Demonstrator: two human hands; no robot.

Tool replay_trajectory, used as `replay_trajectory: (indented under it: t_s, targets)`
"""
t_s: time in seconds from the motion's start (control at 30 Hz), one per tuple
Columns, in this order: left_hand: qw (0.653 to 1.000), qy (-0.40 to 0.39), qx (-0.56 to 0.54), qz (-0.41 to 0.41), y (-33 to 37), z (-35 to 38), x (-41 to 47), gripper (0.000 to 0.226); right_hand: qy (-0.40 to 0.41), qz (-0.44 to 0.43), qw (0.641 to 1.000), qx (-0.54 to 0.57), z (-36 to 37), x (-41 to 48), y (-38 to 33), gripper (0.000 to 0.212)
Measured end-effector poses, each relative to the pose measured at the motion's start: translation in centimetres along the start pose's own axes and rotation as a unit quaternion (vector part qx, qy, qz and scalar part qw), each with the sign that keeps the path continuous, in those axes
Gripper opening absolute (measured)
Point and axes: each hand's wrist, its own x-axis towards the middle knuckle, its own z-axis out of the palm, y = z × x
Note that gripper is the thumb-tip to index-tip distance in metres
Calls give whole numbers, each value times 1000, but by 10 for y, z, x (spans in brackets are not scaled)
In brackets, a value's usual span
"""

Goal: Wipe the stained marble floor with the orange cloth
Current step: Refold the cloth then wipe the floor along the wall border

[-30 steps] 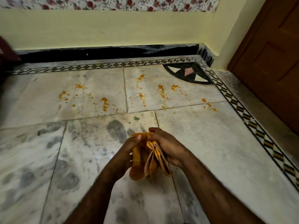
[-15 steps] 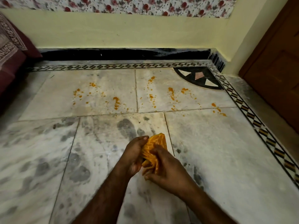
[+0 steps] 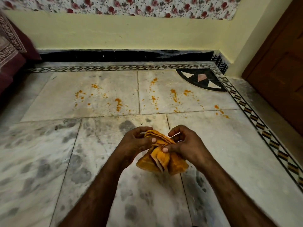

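Observation:
The orange cloth is bunched in folds between both my hands, held above the marble floor. My left hand pinches its upper left folds with thumb and fingers. My right hand pinches the right side, thumb pressed on the cloth's middle. The lower folds hang loose below my hands. Orange stains are spattered across the two far marble slabs, with more stains to the right and a few near the patterned border.
A yellow wall with a black skirting runs along the far side. A brown wooden door stands at the right. Maroon patterned fabric hangs at the left. A patterned inlay border edges the floor.
My hands have drawn apart and spread the cloth's folds; half a second ago the cloth was a tight bunch between them. The view has shifted a little to the left.

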Motion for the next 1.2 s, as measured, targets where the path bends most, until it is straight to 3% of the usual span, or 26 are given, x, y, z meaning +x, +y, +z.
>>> replay_trajectory:
  t_s: [0.13, 0.23, 0.37, 0.43, 0.57, 0.83, 0.93, 1.13, 1.2]
  targets:
    - [997, 9, 48, 56, 12, -4, -1, 24, -55, -33, 998, 30, -17, 0, -16, 31]
    - [988, 24, 98, 114, 21, 2, -2, 11, -42, -41, 996, 73, -23, 3, -22, 19]
    - [987, 42, 80, 137, 34, 6, -10, 9, -7, -63, 994, 86, -22, 11, -29, 7]
    - [975, 60, 143, 160, 35, 3, -10, 16, -2, -74, 993, 94, -22, 14, -34, 4]
    - [960, 60, 212, 175, 36, -1, -7, 23, 1, -86, 992, 93, -27, 20, -46, 8]
    - [916, -13, 341, 211, 28, -6, -9, 22, -17, -103, 994, 0, -47, 22, -68, 10]
    - [894, 4, 359, 268, 22, -5, -6, 19, -29, -109, 993, -44, -55, 19, -78, 13]
    - [813, 30, 406, 416, 14, 3, -4, 37, 22, -137, 988, -68, -63, 15, -92, 15]
    - [813, 14, 392, 430, 15, 6, -4, 33, 26, -151, 986, -68, -67, 13, -96, 17]
